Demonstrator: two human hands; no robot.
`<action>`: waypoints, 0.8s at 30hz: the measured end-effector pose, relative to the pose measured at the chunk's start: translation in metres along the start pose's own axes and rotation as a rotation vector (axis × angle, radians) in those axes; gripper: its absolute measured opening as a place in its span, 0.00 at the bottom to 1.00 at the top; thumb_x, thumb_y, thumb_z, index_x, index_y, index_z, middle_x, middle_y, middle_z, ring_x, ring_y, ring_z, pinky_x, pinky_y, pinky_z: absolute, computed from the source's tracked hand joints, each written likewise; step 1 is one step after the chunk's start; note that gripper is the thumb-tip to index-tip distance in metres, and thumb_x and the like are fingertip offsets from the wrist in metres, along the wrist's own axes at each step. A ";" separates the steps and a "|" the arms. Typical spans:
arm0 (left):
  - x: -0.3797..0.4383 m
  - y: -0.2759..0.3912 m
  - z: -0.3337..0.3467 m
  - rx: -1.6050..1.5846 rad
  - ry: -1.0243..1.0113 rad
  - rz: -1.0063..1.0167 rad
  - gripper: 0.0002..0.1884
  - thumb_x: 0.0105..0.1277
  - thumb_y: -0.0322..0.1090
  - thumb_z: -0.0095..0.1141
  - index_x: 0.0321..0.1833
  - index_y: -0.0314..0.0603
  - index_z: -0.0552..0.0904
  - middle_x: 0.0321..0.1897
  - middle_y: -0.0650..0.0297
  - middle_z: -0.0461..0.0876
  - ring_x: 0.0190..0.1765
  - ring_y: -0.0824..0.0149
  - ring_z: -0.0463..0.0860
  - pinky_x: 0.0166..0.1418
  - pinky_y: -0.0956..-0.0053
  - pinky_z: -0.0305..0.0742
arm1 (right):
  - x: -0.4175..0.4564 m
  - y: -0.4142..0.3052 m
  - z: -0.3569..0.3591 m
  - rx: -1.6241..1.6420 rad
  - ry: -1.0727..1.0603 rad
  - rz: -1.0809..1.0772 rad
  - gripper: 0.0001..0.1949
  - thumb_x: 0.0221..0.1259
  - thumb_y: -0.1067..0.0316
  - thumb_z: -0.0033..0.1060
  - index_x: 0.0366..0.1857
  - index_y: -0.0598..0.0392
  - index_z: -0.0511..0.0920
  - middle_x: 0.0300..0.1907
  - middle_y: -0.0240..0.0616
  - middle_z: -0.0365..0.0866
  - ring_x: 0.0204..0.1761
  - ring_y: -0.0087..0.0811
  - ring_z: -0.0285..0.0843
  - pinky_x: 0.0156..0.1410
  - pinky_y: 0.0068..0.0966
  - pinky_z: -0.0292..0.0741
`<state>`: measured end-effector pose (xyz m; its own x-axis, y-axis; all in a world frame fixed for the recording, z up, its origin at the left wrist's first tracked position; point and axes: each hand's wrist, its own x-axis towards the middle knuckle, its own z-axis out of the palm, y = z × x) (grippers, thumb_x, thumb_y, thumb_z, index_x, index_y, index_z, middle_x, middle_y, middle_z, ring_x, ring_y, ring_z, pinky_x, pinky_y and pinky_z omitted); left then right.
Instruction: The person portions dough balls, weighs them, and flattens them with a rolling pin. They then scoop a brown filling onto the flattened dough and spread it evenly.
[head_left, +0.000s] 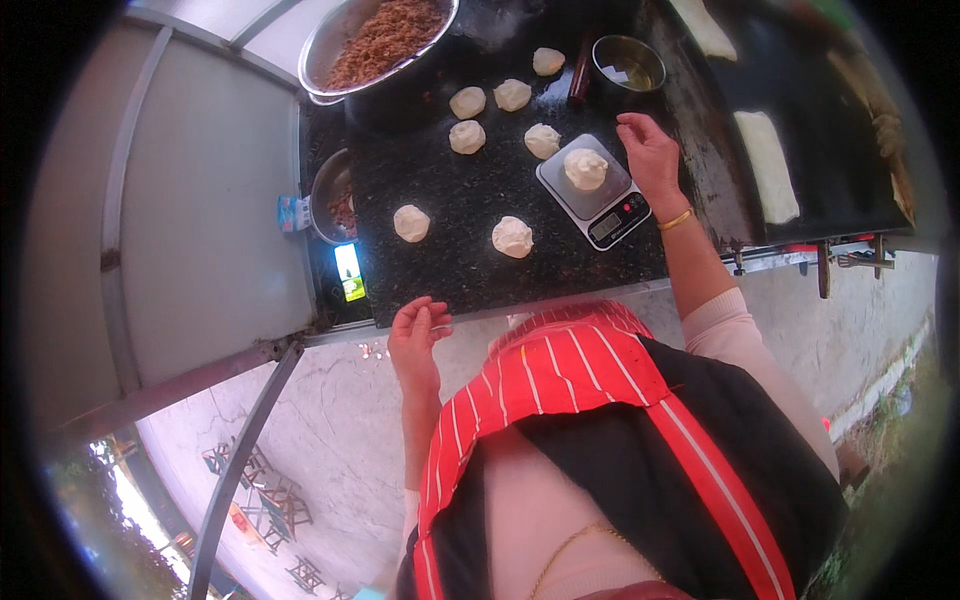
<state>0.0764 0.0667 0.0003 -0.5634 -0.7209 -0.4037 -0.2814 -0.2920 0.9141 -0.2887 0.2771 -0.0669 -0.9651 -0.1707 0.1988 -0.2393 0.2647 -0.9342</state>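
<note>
A ball of white dough (586, 169) rests on the plate of a digital kitchen scale (616, 196), whose display is lit. Just right of the scale is my right hand (651, 154), fingers bent, thumb and fingertips close together; whether they pinch anything cannot be told. At the counter's front edge my left hand (421, 330) hovers with loosely curled fingers and holds nothing. Several more dough pieces lie on the dark stone counter (457, 195), among them one in front of the scale (513, 237) and one farther left (412, 223).
A large metal basin of brown filling (390, 37) stands at the back left, a smaller bowl (330, 199) below it beside a lit phone (349, 271). Behind the scale are a metal bowl of yellowish liquid (628, 64) and a dark rod (580, 71). Long dough strips (766, 166) lie on the right-hand surface.
</note>
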 end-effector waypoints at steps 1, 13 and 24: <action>0.002 0.001 0.002 -0.002 -0.015 -0.002 0.11 0.79 0.34 0.53 0.57 0.36 0.80 0.48 0.54 0.87 0.46 0.63 0.87 0.47 0.71 0.84 | -0.002 -0.001 0.000 -0.023 -0.005 -0.004 0.10 0.67 0.67 0.67 0.48 0.54 0.85 0.35 0.38 0.89 0.35 0.26 0.86 0.43 0.24 0.80; 0.018 0.005 0.016 0.026 -0.008 -0.049 0.12 0.78 0.36 0.55 0.57 0.38 0.81 0.47 0.55 0.88 0.45 0.65 0.87 0.45 0.73 0.84 | -0.044 0.017 0.042 -0.648 -0.264 -0.494 0.25 0.63 0.62 0.66 0.64 0.55 0.76 0.62 0.47 0.80 0.66 0.50 0.74 0.73 0.40 0.71; 0.084 0.027 0.057 -0.163 -0.303 -0.078 0.23 0.79 0.50 0.52 0.65 0.40 0.78 0.55 0.53 0.85 0.53 0.62 0.86 0.54 0.68 0.83 | 0.018 -0.032 0.019 0.434 -0.345 0.122 0.21 0.78 0.71 0.49 0.70 0.64 0.72 0.68 0.46 0.76 0.68 0.36 0.75 0.74 0.34 0.70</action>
<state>-0.0231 0.0337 -0.0113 -0.7568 -0.4800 -0.4436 -0.2187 -0.4535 0.8640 -0.2967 0.2480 -0.0391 -0.8748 -0.4826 0.0419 0.0077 -0.1004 -0.9949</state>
